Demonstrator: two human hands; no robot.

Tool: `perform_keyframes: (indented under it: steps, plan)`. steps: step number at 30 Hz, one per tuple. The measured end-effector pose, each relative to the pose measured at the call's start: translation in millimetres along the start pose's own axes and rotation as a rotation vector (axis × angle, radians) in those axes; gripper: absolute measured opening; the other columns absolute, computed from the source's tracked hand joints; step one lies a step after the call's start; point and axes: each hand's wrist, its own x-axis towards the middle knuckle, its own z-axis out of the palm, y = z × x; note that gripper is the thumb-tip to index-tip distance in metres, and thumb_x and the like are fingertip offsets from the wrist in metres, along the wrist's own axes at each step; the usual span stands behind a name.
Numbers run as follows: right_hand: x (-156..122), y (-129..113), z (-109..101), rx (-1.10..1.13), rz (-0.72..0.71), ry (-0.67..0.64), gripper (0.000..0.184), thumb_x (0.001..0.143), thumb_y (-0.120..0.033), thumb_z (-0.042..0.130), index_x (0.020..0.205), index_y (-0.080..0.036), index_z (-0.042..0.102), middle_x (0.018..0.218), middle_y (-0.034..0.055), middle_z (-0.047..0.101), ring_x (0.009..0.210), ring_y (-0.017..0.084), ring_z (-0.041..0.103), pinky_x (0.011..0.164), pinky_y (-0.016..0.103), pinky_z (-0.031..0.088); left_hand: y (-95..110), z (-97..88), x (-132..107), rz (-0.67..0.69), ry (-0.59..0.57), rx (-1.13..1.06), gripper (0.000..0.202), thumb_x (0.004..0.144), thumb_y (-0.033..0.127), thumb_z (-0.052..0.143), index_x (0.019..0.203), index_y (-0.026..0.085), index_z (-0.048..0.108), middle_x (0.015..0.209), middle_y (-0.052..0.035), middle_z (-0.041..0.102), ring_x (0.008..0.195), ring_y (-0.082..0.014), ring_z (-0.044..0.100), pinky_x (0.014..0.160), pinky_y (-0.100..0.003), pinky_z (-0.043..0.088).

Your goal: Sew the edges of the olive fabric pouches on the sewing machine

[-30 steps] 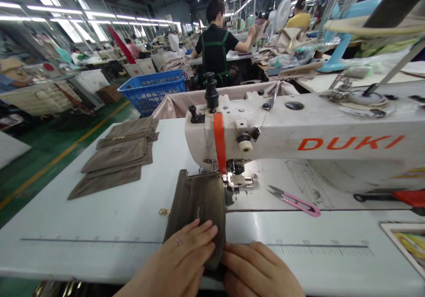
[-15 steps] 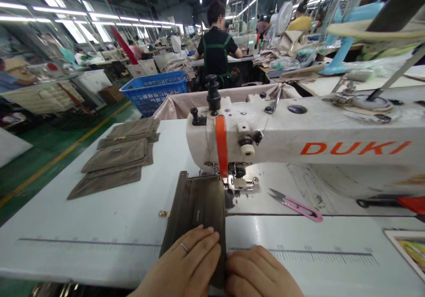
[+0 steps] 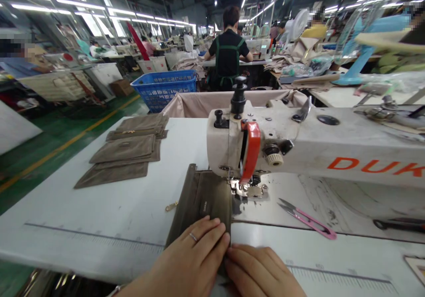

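Observation:
A dark olive-brown fabric pouch with a small label lies on the sewing machine table. Its far right edge sits at the presser foot, left of the needle area. A gold zipper pull sticks out from its left side. My left hand, with a ring on one finger, lies flat on the near part of the pouch, fingers stretched out. My right hand has its fingers curled at the pouch's near right edge, thumb side hidden. Pink-handled thread snips lie to the right of the presser foot.
Similar brown pouch pieces lie stacked on the table's left. The white sewing machine spans the right side. Behind the table are a cloth-lined bin, a blue basket and a seated person.
The pouch has slid a little forward past the presser foot, with both hands moving along with it. The view has turned slightly left, and the machine's red lever looks shifted.

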Motion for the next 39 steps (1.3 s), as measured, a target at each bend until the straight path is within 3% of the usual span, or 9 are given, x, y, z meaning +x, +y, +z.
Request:
perform_keyframes:
  steps: [3, 7, 9, 14, 18, 27, 32, 39]
  plan:
    - [1, -2, -6, 0.043, 0.020, 0.013, 0.021, 0.100, -0.013, 0.049, 0.099, -0.016, 0.070, 0.097, 0.0043, 0.073, 0.090, 0.015, 0.068, 0.077, 0.025, 0.054, -2, -6.8, 1, 0.053, 0.006, -0.051, 0.033, 0.099, 0.021, 0.043, 0.125, 0.009, 0.059, 0.133, -0.0117, 0.059, 0.128, -0.0263, 0.050, 0.110, -0.043, 0.044]
    - [0, -6, -6, 0.072, 0.020, 0.043, 0.020, 0.098, -0.011, 0.050, 0.094, -0.015, 0.070, 0.093, 0.0046, 0.074, 0.089, 0.017, 0.068, 0.076, 0.028, 0.055, 0, -1.4, -5, -0.032, 0.222, -0.283, 0.026, 0.100, 0.010, 0.040, 0.116, 0.011, 0.061, 0.118, -0.0092, 0.066, 0.118, -0.0179, 0.056, 0.108, -0.033, 0.047]
    - [0, -6, -4, 0.085, 0.023, 0.034, 0.019, 0.097, -0.012, 0.051, 0.092, -0.015, 0.070, 0.092, 0.0053, 0.073, 0.089, 0.017, 0.067, 0.076, 0.030, 0.055, 2, 4.3, -9, -0.072, 0.270, -0.396, 0.025, 0.100, 0.008, 0.041, 0.116, 0.012, 0.060, 0.114, -0.0087, 0.066, 0.112, -0.0156, 0.058, 0.102, -0.028, 0.050]
    - [0, -6, -4, 0.091, 0.028, 0.025, 0.024, 0.098, -0.013, 0.047, 0.091, -0.015, 0.070, 0.092, 0.0049, 0.073, 0.090, 0.018, 0.066, 0.078, 0.030, 0.055, 4, 11.8, -15, -0.058, 0.178, -0.411, 0.027, 0.100, 0.015, 0.043, 0.120, 0.016, 0.060, 0.111, -0.0086, 0.067, 0.099, -0.0192, 0.062, 0.092, -0.033, 0.055]
    - [-2, -7, -8, 0.137, 0.035, 0.008, 0.024, 0.097, -0.012, 0.047, 0.096, -0.014, 0.070, 0.095, 0.0065, 0.073, 0.094, 0.020, 0.066, 0.079, 0.032, 0.055, 2, 11.4, -15, -0.042, 0.104, -0.401, 0.025, 0.098, 0.010, 0.045, 0.117, 0.013, 0.061, 0.112, -0.0088, 0.066, 0.099, -0.0200, 0.059, 0.093, -0.035, 0.053]
    - [-3, -6, -8, 0.172, 0.024, -0.003, 0.021, 0.094, -0.009, 0.049, 0.097, -0.011, 0.070, 0.095, 0.0073, 0.072, 0.093, 0.021, 0.065, 0.077, 0.033, 0.054, 4, 2.1, -8, -0.065, 0.166, -0.489, 0.020, 0.098, 0.009, 0.048, 0.111, 0.012, 0.063, 0.110, -0.0075, 0.066, 0.099, -0.0184, 0.056, 0.091, -0.033, 0.049]
    - [-1, -7, -5, 0.103, 0.053, 0.027, 0.023, 0.094, -0.006, 0.048, 0.087, -0.015, 0.068, 0.098, 0.0052, 0.073, 0.089, 0.017, 0.067, 0.077, 0.029, 0.053, 0, 0.4, -3, 0.020, 0.171, -0.438, 0.023, 0.101, 0.011, 0.041, 0.106, 0.011, 0.063, 0.104, -0.0074, 0.069, 0.096, -0.0163, 0.061, 0.088, -0.030, 0.051]
    - [2, -3, 2, 0.063, 0.043, 0.032, 0.025, 0.098, -0.009, 0.046, 0.098, -0.016, 0.070, 0.102, 0.0029, 0.074, 0.084, 0.016, 0.066, 0.073, 0.029, 0.050, -13, 2.3, 3, 0.021, 0.116, -0.431, 0.026, 0.099, 0.015, 0.043, 0.108, 0.021, 0.066, 0.101, -0.0031, 0.073, 0.093, -0.0152, 0.065, 0.085, -0.027, 0.055]
